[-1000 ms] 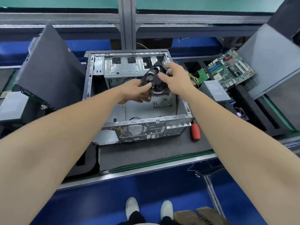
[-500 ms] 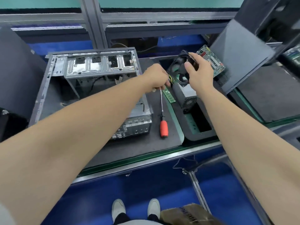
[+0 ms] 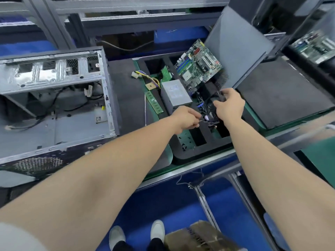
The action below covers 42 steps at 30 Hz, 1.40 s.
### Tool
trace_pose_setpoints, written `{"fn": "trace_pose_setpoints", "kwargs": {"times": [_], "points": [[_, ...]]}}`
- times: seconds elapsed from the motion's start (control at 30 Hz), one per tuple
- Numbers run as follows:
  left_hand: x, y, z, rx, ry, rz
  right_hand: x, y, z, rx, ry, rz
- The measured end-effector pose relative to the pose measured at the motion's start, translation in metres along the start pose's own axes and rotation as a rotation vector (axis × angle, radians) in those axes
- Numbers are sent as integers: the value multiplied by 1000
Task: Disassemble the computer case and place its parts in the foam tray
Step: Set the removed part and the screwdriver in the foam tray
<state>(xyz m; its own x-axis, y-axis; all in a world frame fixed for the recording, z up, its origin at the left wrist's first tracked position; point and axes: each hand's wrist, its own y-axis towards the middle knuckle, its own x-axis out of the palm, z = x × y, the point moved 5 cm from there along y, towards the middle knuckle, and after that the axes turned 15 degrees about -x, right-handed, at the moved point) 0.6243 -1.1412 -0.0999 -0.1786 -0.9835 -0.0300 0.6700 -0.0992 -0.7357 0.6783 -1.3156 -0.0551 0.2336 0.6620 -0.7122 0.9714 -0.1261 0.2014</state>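
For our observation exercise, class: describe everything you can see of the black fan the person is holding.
The fan is black, apparently plastic, with a round frame, partly hidden and blurred. The right hand grips it from above, tilted, over the foam tray. The left hand pinches what looks like its thin wire at the lower edge.

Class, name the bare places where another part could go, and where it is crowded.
Bare: the mat between computer case and foam tray; the slot between screws and fan. Crowded: around the left hand, right hand, power supply.
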Motion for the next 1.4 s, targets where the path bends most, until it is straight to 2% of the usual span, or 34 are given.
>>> {"fn": "trace_pose_setpoints", "kwargs": {"times": [0.2, 0.3, 0.43, 0.53, 0.73, 0.87, 1.07, 1.17, 1.3, 1.4], "points": [[32, 21, -11, 64, 59, 54, 2, 2, 32, 149, -262, -149], [38, 27, -11, 43, -8, 56, 0, -1, 43, 192, -311, -211], [37, 31, -12, 43, -13, 140, -3, -9, 51, 199, -339, -250], [33, 32, -10, 65, -26, 184, -1, -12, 57, 249, -302, -314], [33, 33, -7, 77, 37, 162, 6, -16, 74, 450, -143, -391], [34, 35, -11, 63, 81, 156, 12, -27, 97, 553, 62, -295], [30, 31, -15, 105, 128, 202, 21, -32, 90, 415, -243, -371], [21, 25, -14, 133, 112, 243, 31, -38, 71, 302, -255, -294], [-5, 6, -11, 227, 112, 523, 52, -38, 13, 93, -84, -162], [-35, -11, -15, 277, 81, 732, 71, -39, -37, -48, -15, -172]]}}
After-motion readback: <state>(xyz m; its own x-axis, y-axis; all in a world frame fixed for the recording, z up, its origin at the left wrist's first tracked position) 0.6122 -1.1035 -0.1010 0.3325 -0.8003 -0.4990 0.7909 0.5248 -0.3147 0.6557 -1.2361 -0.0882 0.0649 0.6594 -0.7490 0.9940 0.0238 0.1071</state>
